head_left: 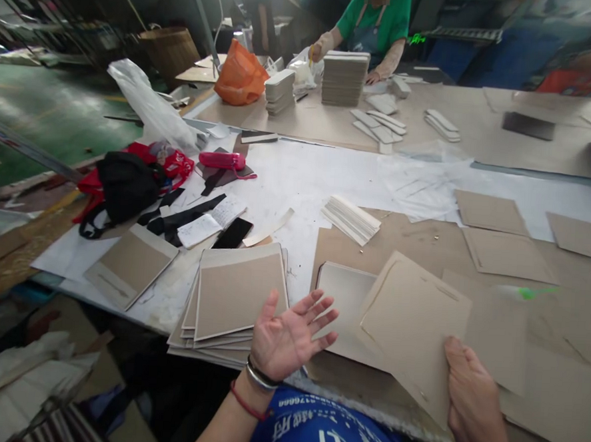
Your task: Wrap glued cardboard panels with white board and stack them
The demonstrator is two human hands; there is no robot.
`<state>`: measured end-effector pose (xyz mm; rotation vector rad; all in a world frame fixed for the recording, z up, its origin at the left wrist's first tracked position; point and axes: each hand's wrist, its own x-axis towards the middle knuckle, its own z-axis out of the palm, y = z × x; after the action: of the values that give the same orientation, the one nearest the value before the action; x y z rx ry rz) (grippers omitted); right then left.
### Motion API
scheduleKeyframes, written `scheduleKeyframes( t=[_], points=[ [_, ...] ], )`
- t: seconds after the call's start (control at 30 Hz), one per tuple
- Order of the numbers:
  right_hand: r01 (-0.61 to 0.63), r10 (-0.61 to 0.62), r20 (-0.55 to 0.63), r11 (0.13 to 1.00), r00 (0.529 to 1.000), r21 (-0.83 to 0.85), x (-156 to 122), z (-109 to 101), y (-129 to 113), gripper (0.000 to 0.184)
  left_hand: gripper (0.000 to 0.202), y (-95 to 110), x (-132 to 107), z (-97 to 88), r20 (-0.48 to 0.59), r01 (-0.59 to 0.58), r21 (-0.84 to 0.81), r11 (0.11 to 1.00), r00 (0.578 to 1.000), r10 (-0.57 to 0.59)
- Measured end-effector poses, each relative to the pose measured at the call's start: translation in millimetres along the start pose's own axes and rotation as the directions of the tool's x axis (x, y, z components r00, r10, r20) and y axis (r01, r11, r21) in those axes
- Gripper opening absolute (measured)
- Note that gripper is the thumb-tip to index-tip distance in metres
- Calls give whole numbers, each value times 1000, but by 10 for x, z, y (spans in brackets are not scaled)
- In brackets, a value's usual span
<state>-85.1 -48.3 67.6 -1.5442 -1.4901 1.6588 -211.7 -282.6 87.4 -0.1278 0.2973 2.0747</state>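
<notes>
My right hand (475, 392) grips a square tan cardboard panel (419, 322) by its right edge, thumb on top. The panel is tilted and carries a glue-like line near its edges. Beneath its left side lies a pale grey panel (348, 294) on the table. My left hand (293, 337) is palm up with fingers spread, holding nothing, just left of the panels. Beside it sits a stack of tan panels with white borders (241, 288). More tan panels (511, 254) lie flat at the right. A green-tipped brush-like item (524, 293), blurred, lies among them.
A bundle of white strips (350, 219) lies mid-table. At the left are a phone (233, 233), an open notebook (210, 222), a pink pouch (222, 160) and a black bag (127, 187). Across the table a person in green (398, 17) works beside a tall board stack (344, 80).
</notes>
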Motion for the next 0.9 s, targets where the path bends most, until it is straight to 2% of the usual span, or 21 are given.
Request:
scheduleKeyframes(
  t=[0.2, 0.37, 0.53, 0.8, 0.9],
  points=[
    [1, -1, -15, 1000, 1000, -12, -58, 38, -21, 39, 68, 44, 56, -90, -82, 3, 32, 999, 997, 0],
    [-10, 9, -44, 1000, 999, -24, -57, 52, -27, 37, 66, 88, 93, -130, -100, 11, 11, 1000, 995, -10],
    [-22, 22, -21, 1000, 1000, -18, 2, 83, 11, 35, 66, 129, 120, -175, -139, 4, -13, 1000, 990, -6],
    [-48, 47, -23, 998, 999, -31, 62, 66, 34, 31, 85, 166, 169, -246, -214, -60, 38, 997, 975, 67],
    [-46, 45, -21, 998, 999, -33, 86, 65, 40, 32, 87, 168, 200, -269, -216, -77, 53, 996, 973, 87]
  ],
)
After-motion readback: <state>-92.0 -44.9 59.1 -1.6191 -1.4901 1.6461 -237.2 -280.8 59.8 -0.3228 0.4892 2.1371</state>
